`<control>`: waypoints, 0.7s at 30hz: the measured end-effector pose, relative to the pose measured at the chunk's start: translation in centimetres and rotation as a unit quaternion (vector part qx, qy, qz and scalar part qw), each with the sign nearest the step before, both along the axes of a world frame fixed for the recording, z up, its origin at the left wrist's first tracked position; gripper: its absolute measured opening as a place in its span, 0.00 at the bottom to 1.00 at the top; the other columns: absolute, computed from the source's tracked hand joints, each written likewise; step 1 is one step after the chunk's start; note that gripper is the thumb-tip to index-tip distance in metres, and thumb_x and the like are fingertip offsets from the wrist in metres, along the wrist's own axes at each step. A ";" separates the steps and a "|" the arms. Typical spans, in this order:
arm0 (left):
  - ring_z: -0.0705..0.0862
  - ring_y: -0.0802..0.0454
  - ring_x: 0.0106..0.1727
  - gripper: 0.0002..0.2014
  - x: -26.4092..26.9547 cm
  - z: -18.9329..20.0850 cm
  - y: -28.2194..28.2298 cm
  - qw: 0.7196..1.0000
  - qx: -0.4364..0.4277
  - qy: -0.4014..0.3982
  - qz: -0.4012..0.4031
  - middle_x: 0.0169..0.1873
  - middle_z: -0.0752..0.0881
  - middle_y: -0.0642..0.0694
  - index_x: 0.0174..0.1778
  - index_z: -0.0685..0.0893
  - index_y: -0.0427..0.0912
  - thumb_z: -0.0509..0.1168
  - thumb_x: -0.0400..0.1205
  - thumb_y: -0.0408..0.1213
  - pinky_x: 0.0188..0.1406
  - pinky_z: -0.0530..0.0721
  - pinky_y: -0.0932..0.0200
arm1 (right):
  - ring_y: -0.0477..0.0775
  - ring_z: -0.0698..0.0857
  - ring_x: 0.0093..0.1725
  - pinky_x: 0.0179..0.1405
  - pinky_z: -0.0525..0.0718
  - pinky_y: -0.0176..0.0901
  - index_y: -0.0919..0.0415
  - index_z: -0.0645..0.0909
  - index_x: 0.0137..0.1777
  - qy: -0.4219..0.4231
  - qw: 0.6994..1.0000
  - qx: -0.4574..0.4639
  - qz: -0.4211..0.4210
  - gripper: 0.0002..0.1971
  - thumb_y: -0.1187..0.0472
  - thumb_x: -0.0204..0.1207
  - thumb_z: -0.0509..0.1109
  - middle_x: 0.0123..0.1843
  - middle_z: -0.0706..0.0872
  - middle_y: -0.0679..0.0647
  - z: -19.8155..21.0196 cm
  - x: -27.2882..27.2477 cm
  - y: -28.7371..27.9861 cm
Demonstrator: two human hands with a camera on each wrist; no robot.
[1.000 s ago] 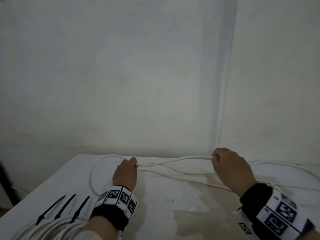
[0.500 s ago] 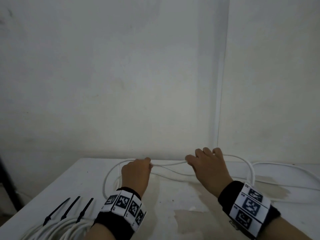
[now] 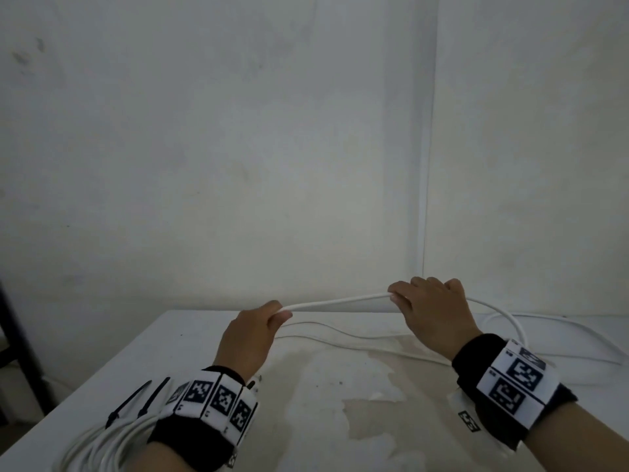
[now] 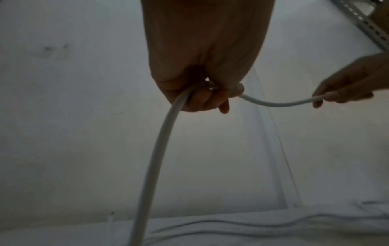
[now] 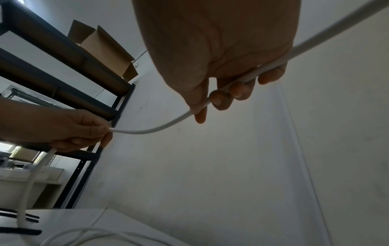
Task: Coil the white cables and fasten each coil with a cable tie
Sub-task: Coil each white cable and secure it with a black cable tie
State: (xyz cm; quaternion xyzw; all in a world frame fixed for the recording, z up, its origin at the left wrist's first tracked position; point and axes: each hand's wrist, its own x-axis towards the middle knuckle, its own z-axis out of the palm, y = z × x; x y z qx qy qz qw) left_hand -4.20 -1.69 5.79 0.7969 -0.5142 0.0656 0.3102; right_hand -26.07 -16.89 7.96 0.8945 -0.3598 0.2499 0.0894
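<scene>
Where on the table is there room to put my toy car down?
The bare table between the two wrists, on the stained patch, looks free. It is crowded at the near left corner, where the coiled cables and black cable ties lie, and along the back and right, where the loose white cable runs.
</scene>
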 end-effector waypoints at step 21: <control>0.78 0.50 0.36 0.12 2.7 -1.5 2.1 0.993 0.021 0.113 0.024 0.30 0.78 0.48 0.38 0.77 0.42 0.56 0.86 0.38 0.32 0.71 0.66 | 0.61 0.81 0.46 0.44 0.68 0.46 0.55 0.76 0.58 -0.107 0.982 0.070 -0.136 0.15 0.54 0.84 0.49 0.49 0.82 0.55 1.6 -3.9 -2.5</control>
